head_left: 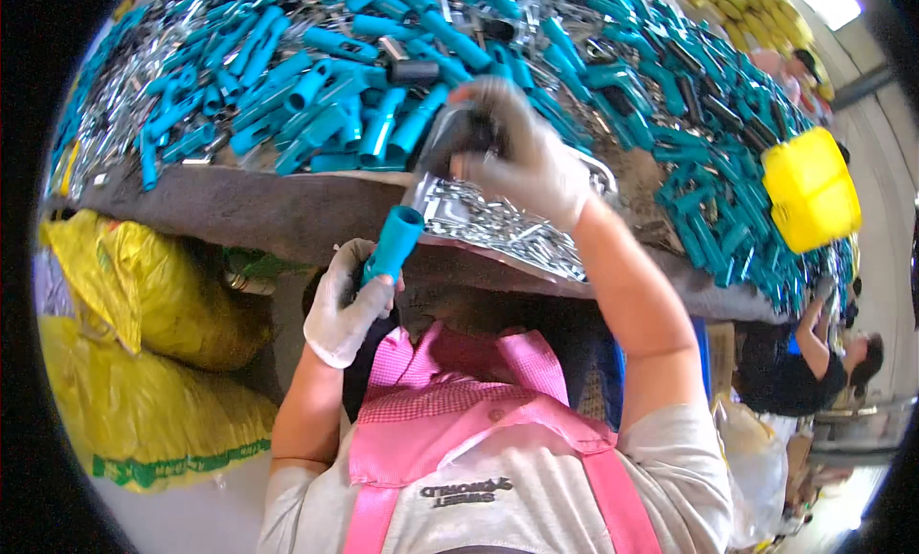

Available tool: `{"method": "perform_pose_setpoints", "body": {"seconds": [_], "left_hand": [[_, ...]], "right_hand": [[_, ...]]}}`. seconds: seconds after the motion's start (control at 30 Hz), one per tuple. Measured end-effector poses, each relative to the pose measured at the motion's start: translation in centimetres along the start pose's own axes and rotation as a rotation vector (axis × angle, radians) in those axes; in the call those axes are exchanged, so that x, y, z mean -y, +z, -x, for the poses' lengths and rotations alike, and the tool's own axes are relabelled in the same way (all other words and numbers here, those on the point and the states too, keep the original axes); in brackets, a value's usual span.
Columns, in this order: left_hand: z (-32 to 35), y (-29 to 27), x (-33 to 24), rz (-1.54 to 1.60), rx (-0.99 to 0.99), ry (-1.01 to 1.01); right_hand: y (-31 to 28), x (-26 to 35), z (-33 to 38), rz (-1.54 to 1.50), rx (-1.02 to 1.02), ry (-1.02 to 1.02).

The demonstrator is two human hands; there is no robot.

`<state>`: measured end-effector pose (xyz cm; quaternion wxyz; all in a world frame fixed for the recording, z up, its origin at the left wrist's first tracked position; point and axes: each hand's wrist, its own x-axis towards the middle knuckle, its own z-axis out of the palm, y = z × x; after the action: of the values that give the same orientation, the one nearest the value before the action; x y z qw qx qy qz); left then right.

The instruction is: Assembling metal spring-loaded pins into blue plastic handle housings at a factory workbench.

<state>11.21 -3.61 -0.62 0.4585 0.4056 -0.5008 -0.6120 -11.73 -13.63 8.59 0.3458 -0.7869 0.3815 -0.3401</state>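
Note:
In my left hand (pixel 349 305), which wears a pale glove with bare fingertips, the fingers are wrapped round a teal plastic tube (pixel 397 243). The tube stands tilted, its round open end up. My right hand (pixel 526 152), gloved the same way, is at the table's near edge, blurred by motion. Its fingers curve about a dark shape I cannot make out. Just below it lies a heap of small silvery metal parts (pixel 507 231). Many more teal tubes, some with slotted sides, are piled (pixel 325 104) beyond both hands.
Loose metal pieces (pixel 120 104) are spread over the far left of the table. A yellow container (pixel 812 190) stands at the right among teal parts. Full yellow sacks (pixel 172 382) lie at the lower left. Another person (pixel 799 367) is at the table's right end, and one more (pixel 790 66) sits farther back.

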Motion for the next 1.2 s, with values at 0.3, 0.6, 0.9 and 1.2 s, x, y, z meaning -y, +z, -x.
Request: {"method": "perform_pose_setpoints", "body": {"seconds": [0.3,0.6,0.9,1.2], "left_hand": [[-1.8,6.6,-1.6,-0.775,0.240,0.385],[-1.3,8.8,-0.4,-0.665,0.301,0.377],[-1.4,12.0,0.1,-0.560,0.367,0.199],[-3.2,13.0,-0.3,-0.744,0.326,0.294]], "right_hand": [[1.7,1.4,12.6,0.046,0.051,0.347],[-9.8,-5.2,18.0,0.785,-0.193,0.394],[-14.9,-7.4,20.1,1.016,0.141,0.522],[-8.4,-0.5,17.6,0.074,-0.128,0.136]]}}
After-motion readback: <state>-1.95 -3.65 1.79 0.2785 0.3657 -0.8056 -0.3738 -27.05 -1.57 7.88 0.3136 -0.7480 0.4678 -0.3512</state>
